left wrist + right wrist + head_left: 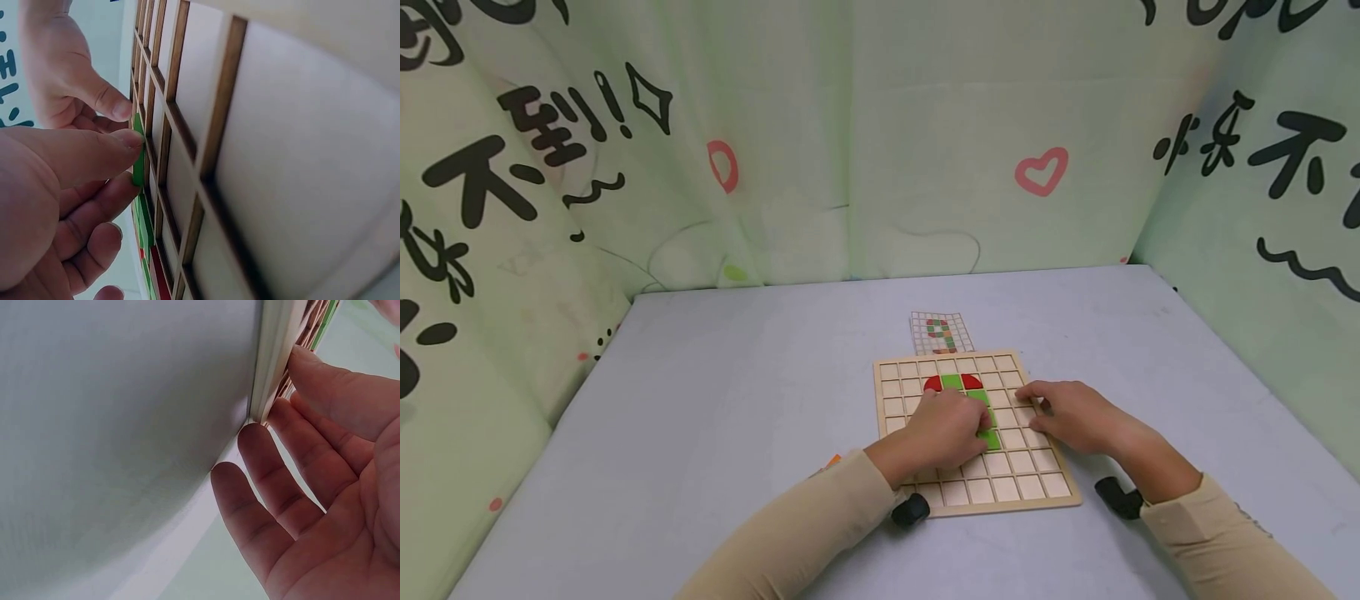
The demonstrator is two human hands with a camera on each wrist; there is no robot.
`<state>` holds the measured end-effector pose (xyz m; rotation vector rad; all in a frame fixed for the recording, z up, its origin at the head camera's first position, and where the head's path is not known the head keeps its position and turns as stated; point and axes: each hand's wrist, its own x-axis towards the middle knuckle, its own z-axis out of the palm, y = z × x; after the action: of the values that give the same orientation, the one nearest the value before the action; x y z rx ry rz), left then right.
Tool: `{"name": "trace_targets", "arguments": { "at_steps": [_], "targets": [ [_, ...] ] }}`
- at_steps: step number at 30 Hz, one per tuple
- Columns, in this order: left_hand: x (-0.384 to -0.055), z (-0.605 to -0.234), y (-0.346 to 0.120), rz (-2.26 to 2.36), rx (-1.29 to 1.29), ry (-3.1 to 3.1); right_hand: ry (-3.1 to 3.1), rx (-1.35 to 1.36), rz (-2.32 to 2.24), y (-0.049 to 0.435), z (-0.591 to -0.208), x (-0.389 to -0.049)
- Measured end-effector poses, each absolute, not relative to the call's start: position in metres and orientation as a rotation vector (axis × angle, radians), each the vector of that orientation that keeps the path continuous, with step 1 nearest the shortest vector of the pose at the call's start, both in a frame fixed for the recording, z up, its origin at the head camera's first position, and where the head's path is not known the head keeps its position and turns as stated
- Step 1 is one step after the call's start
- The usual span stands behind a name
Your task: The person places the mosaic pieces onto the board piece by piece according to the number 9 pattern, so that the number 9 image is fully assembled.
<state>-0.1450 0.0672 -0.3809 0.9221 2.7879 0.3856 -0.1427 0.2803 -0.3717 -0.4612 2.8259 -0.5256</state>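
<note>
A light wooden grid board (1015,504) lies on the table. In its upper part sit a rounded red piece (932,383), a green square tile (952,382) and another rounded red piece (972,382). Green tiles (978,397) run down toward the board's middle, partly covered by my left hand (943,427). That hand pinches a green tile (138,164) between thumb and finger at the grid, as the left wrist view shows. My right hand (1078,412) is at the board's right edge, thumb and fingertips against the frame, its fingers loosely bent in the right wrist view.
Just behind the board lies a paper card (958,329) printed with a grid and a coloured pattern. A bit of something orange (834,460) shows past the left sleeve (805,521). Printed curtains (925,167) surround the white table (722,400) at the back and sides.
</note>
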Motion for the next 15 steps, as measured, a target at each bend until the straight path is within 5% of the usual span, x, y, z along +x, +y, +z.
{"name": "trace_targets", "arguments": {
  "at_steps": [15],
  "targets": [
    [-0.1435,-0.3783,0.0735,0.340,0.917,2.783,2.817,-0.457,-0.524,0.2808,-0.3726,-0.1437]
  ]
}}
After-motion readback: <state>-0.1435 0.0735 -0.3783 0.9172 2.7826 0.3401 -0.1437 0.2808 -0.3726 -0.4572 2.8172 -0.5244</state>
